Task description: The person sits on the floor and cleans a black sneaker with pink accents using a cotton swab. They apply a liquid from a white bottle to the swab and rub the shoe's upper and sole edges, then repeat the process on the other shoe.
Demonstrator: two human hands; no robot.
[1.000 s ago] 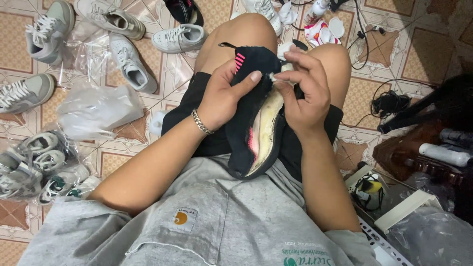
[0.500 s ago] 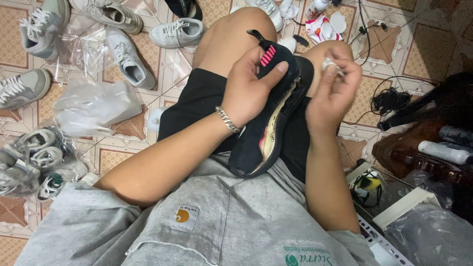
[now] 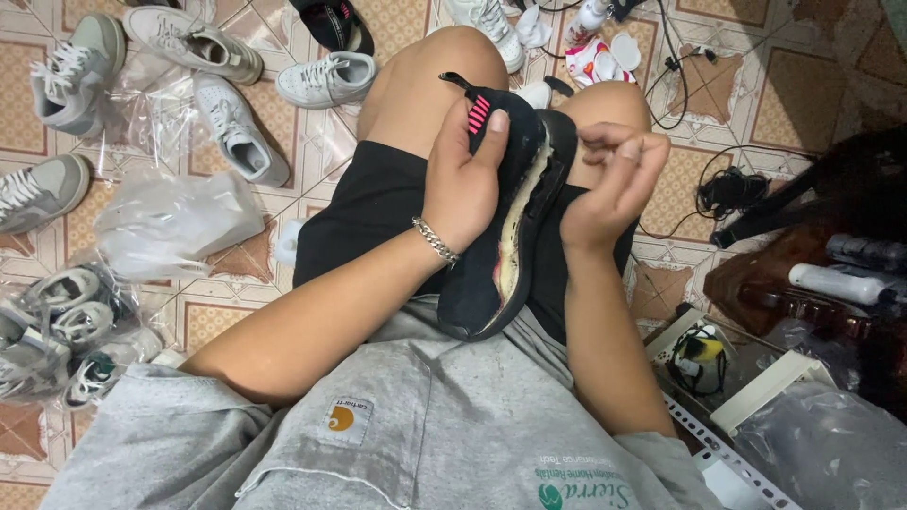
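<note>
A black sneaker [image 3: 505, 255] with a pink heel tab and a pale sole edge rests on my lap, heel pointing away from me. My left hand [image 3: 463, 184], with a silver bracelet at the wrist, grips the shoe around its upper near the heel. My right hand [image 3: 609, 179] sits at the shoe's right side with its fingers curled in; I cannot tell whether they pinch anything small. I am seated, in black shorts and a grey shirt.
Several white and grey sneakers [image 3: 227, 132] lie on the tiled floor at left, some inside clear plastic bags [image 3: 170, 222]. Black cables [image 3: 727, 194] run at right. A dark wooden piece with bottles [image 3: 841, 283] and a box of small items [image 3: 704, 354] stand at right.
The shoe has turned more onto its edge in my left hand. My right hand has come down from a raised pinch beside the shoe and now rests against its right side.
</note>
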